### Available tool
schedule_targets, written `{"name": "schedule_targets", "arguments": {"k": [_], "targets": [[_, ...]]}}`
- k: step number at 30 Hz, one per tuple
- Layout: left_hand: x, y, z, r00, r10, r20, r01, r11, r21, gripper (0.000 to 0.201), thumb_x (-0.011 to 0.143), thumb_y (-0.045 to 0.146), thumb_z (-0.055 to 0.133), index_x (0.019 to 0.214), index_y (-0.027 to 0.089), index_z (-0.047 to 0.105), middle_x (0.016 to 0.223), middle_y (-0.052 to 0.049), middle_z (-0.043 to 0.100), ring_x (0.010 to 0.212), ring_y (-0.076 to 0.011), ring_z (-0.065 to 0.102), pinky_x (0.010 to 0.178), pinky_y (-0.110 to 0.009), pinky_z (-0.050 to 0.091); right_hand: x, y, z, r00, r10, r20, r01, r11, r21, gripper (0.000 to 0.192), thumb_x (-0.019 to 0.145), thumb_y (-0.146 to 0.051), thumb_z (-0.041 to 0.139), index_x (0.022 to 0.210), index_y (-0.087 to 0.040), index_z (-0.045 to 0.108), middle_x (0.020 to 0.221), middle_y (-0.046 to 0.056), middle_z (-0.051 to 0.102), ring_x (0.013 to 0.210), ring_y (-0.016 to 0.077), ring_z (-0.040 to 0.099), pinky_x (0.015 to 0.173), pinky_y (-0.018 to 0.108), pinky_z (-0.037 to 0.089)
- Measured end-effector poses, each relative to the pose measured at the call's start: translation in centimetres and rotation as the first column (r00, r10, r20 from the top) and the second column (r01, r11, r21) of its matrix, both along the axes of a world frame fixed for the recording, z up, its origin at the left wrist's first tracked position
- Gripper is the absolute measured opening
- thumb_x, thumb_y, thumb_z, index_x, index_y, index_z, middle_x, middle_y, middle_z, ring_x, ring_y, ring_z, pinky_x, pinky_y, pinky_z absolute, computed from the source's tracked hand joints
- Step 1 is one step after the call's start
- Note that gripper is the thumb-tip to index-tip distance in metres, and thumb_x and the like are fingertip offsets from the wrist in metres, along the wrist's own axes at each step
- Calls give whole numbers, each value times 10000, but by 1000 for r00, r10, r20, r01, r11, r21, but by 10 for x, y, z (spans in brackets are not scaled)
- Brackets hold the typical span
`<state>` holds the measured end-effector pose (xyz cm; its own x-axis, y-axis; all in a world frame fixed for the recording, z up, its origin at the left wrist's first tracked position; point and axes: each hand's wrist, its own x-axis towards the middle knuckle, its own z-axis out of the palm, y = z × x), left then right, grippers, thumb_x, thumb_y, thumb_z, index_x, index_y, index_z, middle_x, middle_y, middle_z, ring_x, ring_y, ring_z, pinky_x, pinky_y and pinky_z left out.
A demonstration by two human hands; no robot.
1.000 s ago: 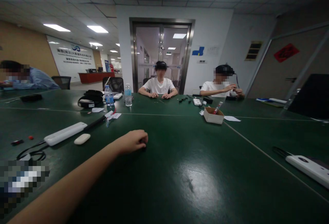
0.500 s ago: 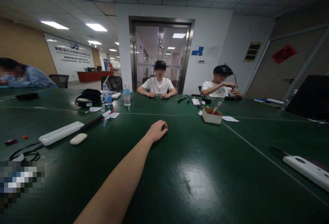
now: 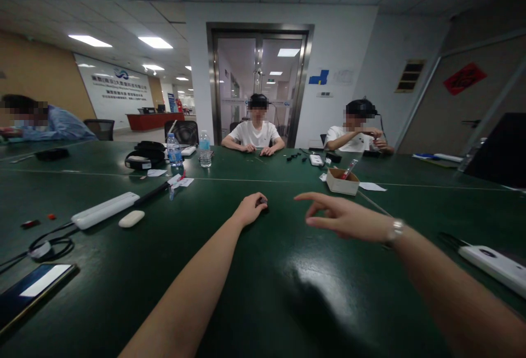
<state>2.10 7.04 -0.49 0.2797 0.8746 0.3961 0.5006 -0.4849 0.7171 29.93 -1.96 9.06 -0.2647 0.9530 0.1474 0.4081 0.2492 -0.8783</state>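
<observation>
Both hands are out: my left hand [image 3: 251, 209] curls over a small dark thing [image 3: 260, 202] on the table [image 3: 287, 292], while my right hand [image 3: 343, 217], loosely spread, points toward it from three o'clock.

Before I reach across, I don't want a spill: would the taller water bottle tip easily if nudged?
Probably yes. The taller water bottle stands upright, narrow and tall on a small base. The table looks smooth and glossy, so a low push might slide it instead. It looks like thin clear plastic, likely light; how full it is I cannot tell.
</observation>
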Motion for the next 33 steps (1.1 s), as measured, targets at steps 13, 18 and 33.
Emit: {"name": "schedule_targets", "arguments": {"k": [13,18,33], "targets": [[-7,20,-14,858,42,512,56,983,-174,132,753,149,566,884,130,562,808,-36,596,745,-119,592,706,-276,515,-140,103,-88,867,61,-494,-294,864,-409,92,893,-160,472,953,-95,496,618,62,621,495,115,617,524,224,548],[-9,16,-9,881,-3,473,79,987,-141,177,726,165,600,899,129,595,827,-51,627,782,-139,595,761,-295,488,-138,103,-91,824,-11,-566,-222,914,-340,167,844,-112,546,1004,-122,499,594,17,605,489,105,604,518,239,560],[-17,30,-22,861,80,502,33,977,-211,336,699,165,647,1028,144,581,893,-78,632,841,-155,595,824,-335,467,-132,104,-91,780,-64,-623,-206,913,-351,223,809,-95,586,1012,-127,499,667,40,630,505,116,623,545,263,569]]}}
